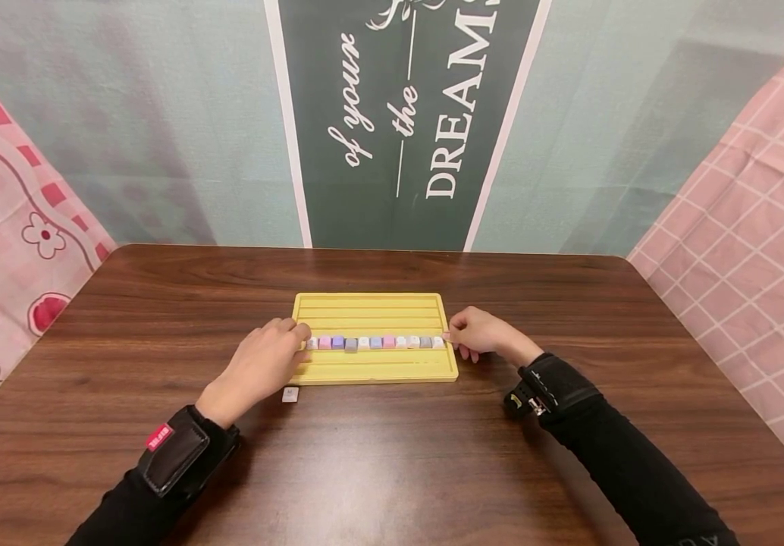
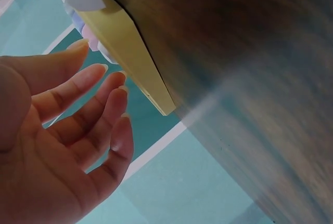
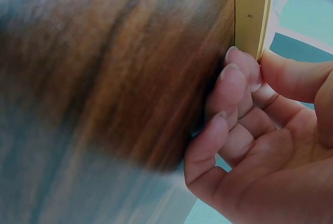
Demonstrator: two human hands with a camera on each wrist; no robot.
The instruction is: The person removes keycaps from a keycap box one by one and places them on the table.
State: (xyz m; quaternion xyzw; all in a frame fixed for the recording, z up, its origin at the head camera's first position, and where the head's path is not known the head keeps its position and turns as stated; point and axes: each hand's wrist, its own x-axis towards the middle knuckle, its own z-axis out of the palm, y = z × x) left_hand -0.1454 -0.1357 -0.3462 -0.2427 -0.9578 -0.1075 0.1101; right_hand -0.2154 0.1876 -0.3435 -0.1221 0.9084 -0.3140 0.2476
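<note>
Yellow grooved tray (image 1: 374, 307) sits mid-bench, a little toward the far edge. One row of small keycaps (image 1: 374, 343) fills a middle groove, end to end: white, pink, purple, grey. One grey cap (image 1: 351, 346) sits slightly low, out of line.

Left hand (image 1: 262, 368) rests at the tray's left edge, fingers straight and relaxed, tips against the row's left end; the wrist view shows the fingers (image 2: 83, 94) extended beside the tray's yellow rim (image 2: 132, 57), holding nothing. Right hand (image 1: 481, 334) is at the tray's right edge, fingers curled; the wrist view shows its fingertips (image 3: 237, 73) pressed on the tray edge (image 3: 252, 11), thumb on the other side, so it looks pinched on the rim. Hands are well apart, one at each end of the row.

One loose white keycap (image 1: 290, 394) lies on the bench just off the tray's near-left corner.

Judgement: step in hand is squaring up the row between both ends. Next move calls for light inward pressure and seating the low cap, without popping neighbours.
</note>
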